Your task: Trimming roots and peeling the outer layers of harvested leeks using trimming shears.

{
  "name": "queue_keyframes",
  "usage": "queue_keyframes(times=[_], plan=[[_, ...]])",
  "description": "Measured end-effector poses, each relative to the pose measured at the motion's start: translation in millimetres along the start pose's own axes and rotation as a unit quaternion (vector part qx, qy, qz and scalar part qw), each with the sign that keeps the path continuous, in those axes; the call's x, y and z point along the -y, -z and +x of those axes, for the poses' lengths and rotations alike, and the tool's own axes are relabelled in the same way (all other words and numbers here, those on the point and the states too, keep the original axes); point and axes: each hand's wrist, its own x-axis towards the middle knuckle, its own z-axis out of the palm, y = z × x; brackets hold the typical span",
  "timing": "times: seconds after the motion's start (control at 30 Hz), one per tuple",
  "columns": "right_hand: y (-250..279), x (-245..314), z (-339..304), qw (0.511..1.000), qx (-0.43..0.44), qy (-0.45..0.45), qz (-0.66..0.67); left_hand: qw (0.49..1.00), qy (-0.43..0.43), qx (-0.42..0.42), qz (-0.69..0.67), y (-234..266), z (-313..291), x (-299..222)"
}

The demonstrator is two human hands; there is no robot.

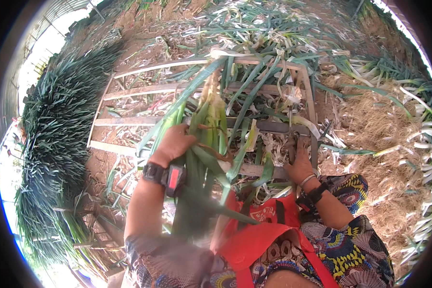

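Fingers of the left hand (pixel 174 143) are wrapped tight around a bundle of leeks (pixel 207 126), held upright above the wooden slatted frame (pixel 129 91), near its front left corner. The stalks run from the lap up past the wrist, and their pale ends rise over the middle slats. To the right, the right hand (pixel 300 165) is closed on the handle of a dark knife (pixel 273 126), whose blade lies flat along a slat toward the frame's right edge. Cut leaves and peelings (pixel 269 33) cover the slats and the ground behind, so much trimming looks done. A stack of leafy leeks (pixel 53 144) lies well left of the frame, seemingly unworked.
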Motion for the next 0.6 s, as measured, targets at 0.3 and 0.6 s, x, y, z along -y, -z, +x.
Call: queue_keyframes(times=[0.3,0.6], plan=[[40,20,-36,0.931,0.136,0.252,0.227,0.986,0.046,0.107,-0.117,-95,-65,32],[60,50,-96,0.899,0.221,0.359,0.117,0.982,0.020,-0.026,-0.184,-131,-67,36]])
